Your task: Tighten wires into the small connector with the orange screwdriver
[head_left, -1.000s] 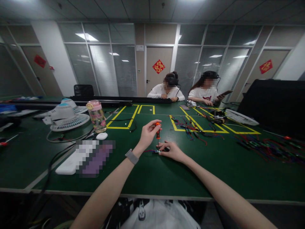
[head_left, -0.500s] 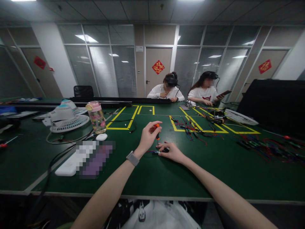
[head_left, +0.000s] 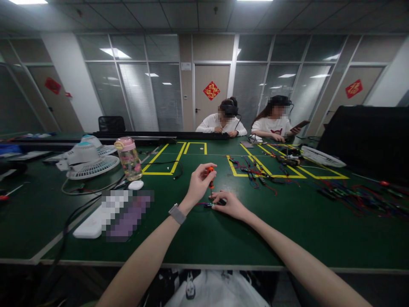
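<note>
1. Two bare hands work together over a green tabletop, gathered around one black-and-orange screwdriver.
2. Left hand: thumb and fingers are closed around the screwdriver's handle, gripping it near the top. A grey-banded watch sits on this wrist, to the left of the screwdriver and nearer the wearer.
3. Right hand: it lies low, just right of the screwdriver, with thumb and forefinger slightly parted beside the shaft. The thumb touches the small circuit board; I cannot tell whether the fingers pinch it.
4. The screwdriver stands nearly upright, tip down. The small circuit board lies on the tabletop at its lower end; whether the tip touches it is too small to tell. Thin wires run out leftward.
5. Left of the screwdriver are a pink-lidded water bottle, a small white case and, farther off, white fans.
6. Beyond the screwdriver and to its right lies a cluster of wired modules; well to its right spreads a larger wire tangle.
</note>
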A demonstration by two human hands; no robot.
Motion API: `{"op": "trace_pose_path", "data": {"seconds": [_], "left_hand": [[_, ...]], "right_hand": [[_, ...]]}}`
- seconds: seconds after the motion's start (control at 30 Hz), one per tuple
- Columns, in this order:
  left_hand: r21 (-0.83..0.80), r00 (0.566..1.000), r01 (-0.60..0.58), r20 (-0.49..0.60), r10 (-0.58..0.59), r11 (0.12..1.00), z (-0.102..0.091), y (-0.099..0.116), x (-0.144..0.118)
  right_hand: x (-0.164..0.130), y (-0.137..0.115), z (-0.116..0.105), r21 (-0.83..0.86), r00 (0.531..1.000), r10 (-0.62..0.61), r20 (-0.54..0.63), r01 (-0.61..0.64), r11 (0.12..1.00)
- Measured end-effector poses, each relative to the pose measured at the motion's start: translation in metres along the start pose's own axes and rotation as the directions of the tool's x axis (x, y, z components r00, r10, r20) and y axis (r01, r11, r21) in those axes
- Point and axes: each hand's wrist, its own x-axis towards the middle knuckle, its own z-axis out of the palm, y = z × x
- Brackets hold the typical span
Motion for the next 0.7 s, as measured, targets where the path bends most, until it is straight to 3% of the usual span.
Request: {"op": "trace_pose_path", "data": {"seconds": [0.27, 0.5, 0.7], "left_hand": [[-0.077, 0.998, 0.022, 0.055, -0.018, 0.997, 0.0018, 0.0055, -0.0004], [0.085, 0.996, -0.067, -0.045, 0.071, 0.994, 0.0016, 0.0015, -0.0009], [-0.130, 0.995, 0.083, 0.057, -0.077, 0.988, 0.0019, 0.0055, 0.0014]], "right_hand": [[-0.0003, -0.0043, -0.0002, -0.007, 1.000, 0.007, -0.003, -0.007, 1.000], [0.0005, -0.0018, 0.0017, -0.018, 1.000, -0.005, -0.011, 0.005, 1.000], [-0.0004, -0.0048, -0.0001, -0.040, 1.000, -0.029, 0.000, 0.029, 0.999]]}}
